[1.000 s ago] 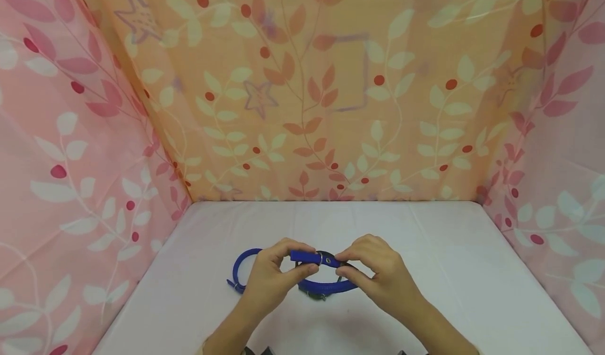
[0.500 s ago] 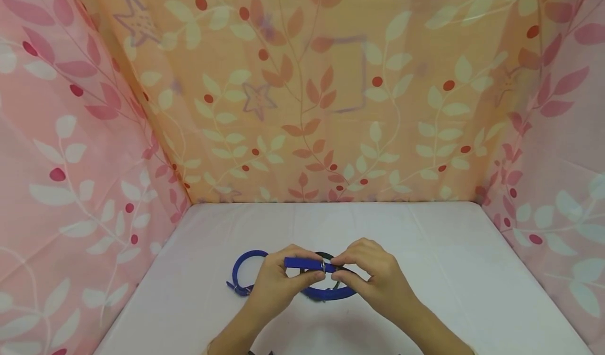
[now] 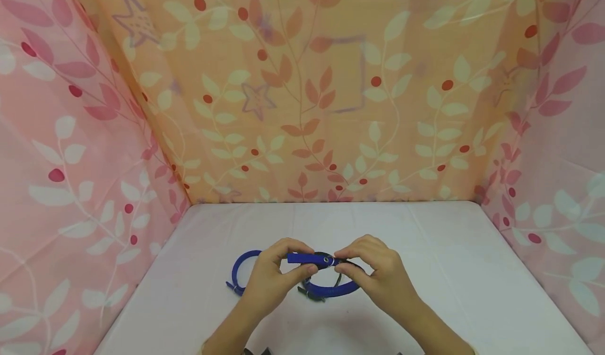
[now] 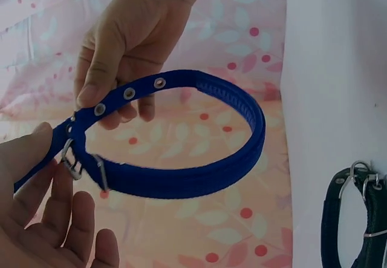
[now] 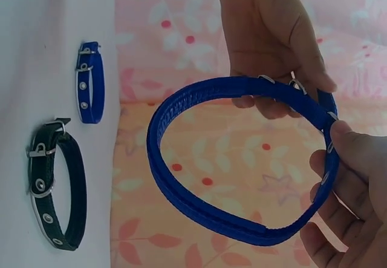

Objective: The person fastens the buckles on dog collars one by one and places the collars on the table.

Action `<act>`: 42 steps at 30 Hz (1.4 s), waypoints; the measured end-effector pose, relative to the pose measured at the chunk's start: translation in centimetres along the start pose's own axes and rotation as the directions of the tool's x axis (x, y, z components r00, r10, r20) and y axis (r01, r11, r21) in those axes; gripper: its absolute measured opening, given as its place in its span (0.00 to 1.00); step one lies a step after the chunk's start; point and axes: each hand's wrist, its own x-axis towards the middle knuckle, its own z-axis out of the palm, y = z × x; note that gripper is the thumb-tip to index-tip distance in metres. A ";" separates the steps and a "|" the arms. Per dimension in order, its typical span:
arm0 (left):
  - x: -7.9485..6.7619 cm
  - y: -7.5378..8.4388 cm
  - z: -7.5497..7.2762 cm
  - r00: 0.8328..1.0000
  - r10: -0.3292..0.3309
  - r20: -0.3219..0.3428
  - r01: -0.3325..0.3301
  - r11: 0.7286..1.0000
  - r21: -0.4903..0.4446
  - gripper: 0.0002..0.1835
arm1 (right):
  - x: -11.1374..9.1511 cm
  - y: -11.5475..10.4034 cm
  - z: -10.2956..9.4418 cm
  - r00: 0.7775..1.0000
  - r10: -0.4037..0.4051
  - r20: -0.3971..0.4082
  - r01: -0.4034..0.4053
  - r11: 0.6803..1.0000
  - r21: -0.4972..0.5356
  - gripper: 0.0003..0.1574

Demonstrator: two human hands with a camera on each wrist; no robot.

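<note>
A blue dog collar (image 3: 333,292) is held up in a loop between both hands. My left hand (image 3: 270,276) pinches the strap's free end (image 3: 300,259), which sticks out past the fingers beside the metal buckle (image 4: 71,159). The right hand (image 3: 380,268) pinches the strap on the other side of the buckle, thumb against forefinger. In the left wrist view, several metal eyelets (image 4: 129,93) run along the upper strap. The buckle's prong is too small to make out.
A second blue collar (image 5: 92,86) lies on the white table (image 3: 439,271), partly behind the left hand in the head view. A dark collar with metal fittings (image 5: 74,195) lies below the held loop. Patterned cloth walls (image 3: 302,108) surround the table.
The fingertips of both hands have drawn slightly apart since half a second ago. An eyelet now shows left of the metal fitting, and the held loop has shifted a little to the right.
</note>
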 end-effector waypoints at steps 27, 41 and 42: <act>-0.2 0.6 -0.5 0.995 0.009 -0.097 -0.017 0.997 -0.080 0.11 | -0.4 0.0 -0.2 0.983 0.128 0.134 -0.117 0.990 -0.085 0.17; -0.3 0.1 1.1 0.999 0.049 0.008 -0.048 0.995 -0.082 0.14 | -0.4 -0.3 0.5 0.998 -0.045 0.051 0.048 0.997 -0.053 0.10; -0.3 0.0 1.1 0.999 0.042 0.004 -0.041 0.997 -0.071 0.15 | -0.4 -0.3 0.5 0.999 -0.041 0.035 0.043 0.998 -0.041 0.11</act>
